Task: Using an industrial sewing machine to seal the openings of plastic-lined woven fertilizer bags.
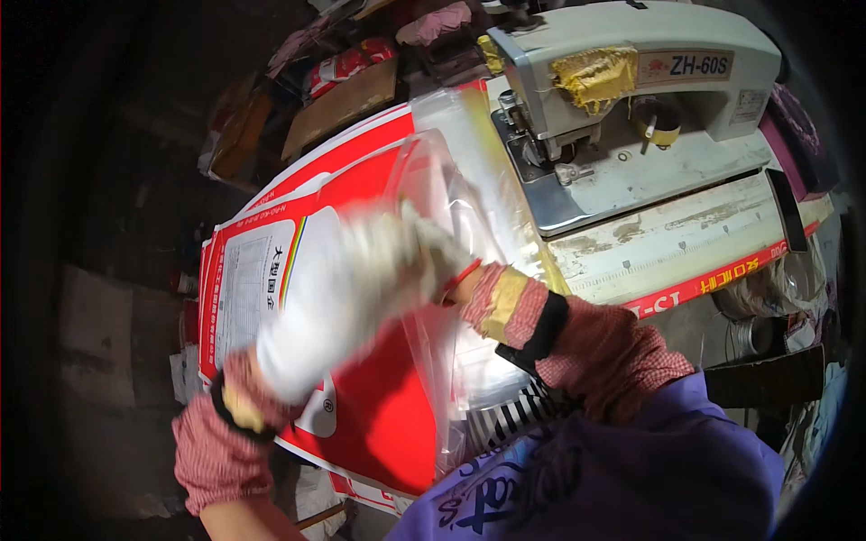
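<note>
My left hand [347, 266], in a white glove, is over a stack of red and white printed sacks [383, 401]. Just to its right, my right hand [435, 248] meets or overlaps it; a red band circles that wrist. Both hands are smeared by motion, so I cannot make out their fingers or any hold. A clear plastic liner [469, 361] runs along the sacks' right side, passing beside and partly beneath my right hand. Its upper part stands up in a loose fold above the hands.
A pale industrial sewing machine [667, 171] stands at the upper right, with a yellow cloth [595, 77] on its arm. In front of it lies a worn white board [667, 239] with a ruler scale. A brown board [338, 108] and red packages [352, 63] are at the back.
</note>
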The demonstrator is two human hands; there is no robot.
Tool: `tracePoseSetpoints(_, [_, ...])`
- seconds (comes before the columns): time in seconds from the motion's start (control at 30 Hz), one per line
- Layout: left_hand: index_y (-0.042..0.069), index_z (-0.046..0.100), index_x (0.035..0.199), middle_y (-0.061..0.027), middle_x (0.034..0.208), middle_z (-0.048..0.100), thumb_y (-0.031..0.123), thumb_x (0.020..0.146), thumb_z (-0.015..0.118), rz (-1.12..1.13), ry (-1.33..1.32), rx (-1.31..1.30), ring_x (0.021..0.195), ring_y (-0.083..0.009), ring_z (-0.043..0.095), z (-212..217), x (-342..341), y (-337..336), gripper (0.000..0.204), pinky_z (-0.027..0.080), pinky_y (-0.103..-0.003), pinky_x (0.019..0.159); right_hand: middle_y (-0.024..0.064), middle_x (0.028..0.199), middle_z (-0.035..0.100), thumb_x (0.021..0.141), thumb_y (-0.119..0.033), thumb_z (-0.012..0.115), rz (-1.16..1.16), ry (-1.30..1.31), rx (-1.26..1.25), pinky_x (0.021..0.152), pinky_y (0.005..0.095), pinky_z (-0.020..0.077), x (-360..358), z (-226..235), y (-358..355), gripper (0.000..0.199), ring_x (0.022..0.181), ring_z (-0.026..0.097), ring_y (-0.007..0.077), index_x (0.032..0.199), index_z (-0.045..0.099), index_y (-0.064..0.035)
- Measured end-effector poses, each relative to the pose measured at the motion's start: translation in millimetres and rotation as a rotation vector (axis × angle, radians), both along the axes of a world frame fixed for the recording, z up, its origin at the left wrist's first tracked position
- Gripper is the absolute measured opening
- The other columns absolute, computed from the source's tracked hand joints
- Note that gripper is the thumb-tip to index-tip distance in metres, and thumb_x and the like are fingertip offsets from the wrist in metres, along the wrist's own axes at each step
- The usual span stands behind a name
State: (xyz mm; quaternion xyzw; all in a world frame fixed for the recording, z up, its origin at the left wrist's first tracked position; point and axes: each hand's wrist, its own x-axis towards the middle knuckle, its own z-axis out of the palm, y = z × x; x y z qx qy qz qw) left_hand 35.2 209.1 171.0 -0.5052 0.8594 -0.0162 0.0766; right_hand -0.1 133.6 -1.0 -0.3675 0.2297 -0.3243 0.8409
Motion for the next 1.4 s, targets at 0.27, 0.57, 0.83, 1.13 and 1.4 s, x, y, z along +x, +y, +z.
tracePoseSetpoints(0.27, [0.008, 0.06, 0.078, -0.0101, 0.069, 0.058, 0.013, 0.072, 0.055, -0.098, -0.45, 0.107, 0.067, -0.028, 0.06, -61.3, 5.3, -100.3, 0.009, 0.049, -0.036, 0.061, 0.013, 0.098, 0.058, 0.087, -0.031, 0.045, -0.329, 0.3, -1.424, 0.052, 0.0394, 0.047, -12.2, -9.8, 29.8, 0.023, 0.06, 0.058, 0.0318, 0.104, 0.049, -0.0168])
tracePoseSetpoints(0.57, [0.008, 0.057, 0.087, -0.009, 0.08, 0.061, 0.011, 0.079, 0.05, 0.24, -0.673, -0.524, 0.065, -0.0247, 0.064, -66.4, 41.3, -156.9, 0.011, 0.05, -0.038, 0.049, 0.0194, 0.125, 0.046, 0.086, -0.029, 0.042, 0.288, 0.576, -1.582, 0.061, 0.0378, 0.0512, -15.7, 16.8, 27.1, 0.045, 0.07, 0.063, 0.0294, 0.131, 0.038, -0.0215])
tracePoseSetpoints(0.83, [0.003, 0.06, 0.087, -0.0174, 0.078, 0.063, 0.019, 0.086, 0.041, 0.134, -0.72, -0.664, 0.073, -0.0336, 0.062, 85.6, -3.4, -198.7, 0.025, 0.049, -0.041, 0.062, 0.0102, 0.107, 0.058, 0.085, -0.023, 0.042, -0.106, 0.063, -1.148, 0.094, 0.0389, 0.0351, -16.7, -15.8, 165.1, 0.028, 0.104, 0.052, 0.024, 0.099, 0.06, -0.0063])
tracePoseSetpoints(1.13, [0.006, 0.063, 0.094, -0.0158, 0.088, 0.064, 0.028, 0.089, 0.034, 0.249, -0.634, -0.633, 0.085, -0.0333, 0.061, 100.8, -35.0, -159.5, 0.036, 0.047, -0.041, 0.073, 0.0104, 0.087, 0.061, 0.083, -0.032, 0.052, -0.098, 0.611, -0.693, 0.071, 0.0384, 0.0463, -183.9, -11.4, 92.0, 0.037, 0.084, 0.058, 0.0262, 0.106, 0.054, -0.003])
tracePoseSetpoints(1.4, [0.005, 0.064, 0.088, -0.0147, 0.085, 0.064, 0.031, 0.09, 0.032, 0.303, -0.674, -0.609, 0.084, -0.0334, 0.061, 89.9, -57.2, -140.2, 0.042, 0.047, -0.041, 0.073, 0.0168, 0.092, 0.061, 0.076, -0.009, 0.062, -0.427, 0.692, -0.744, 0.07, 0.0331, 0.0478, -218.0, 37.3, 98.1, 0.052, 0.08, 0.059, 0.0271, 0.124, 0.042, -0.0038])
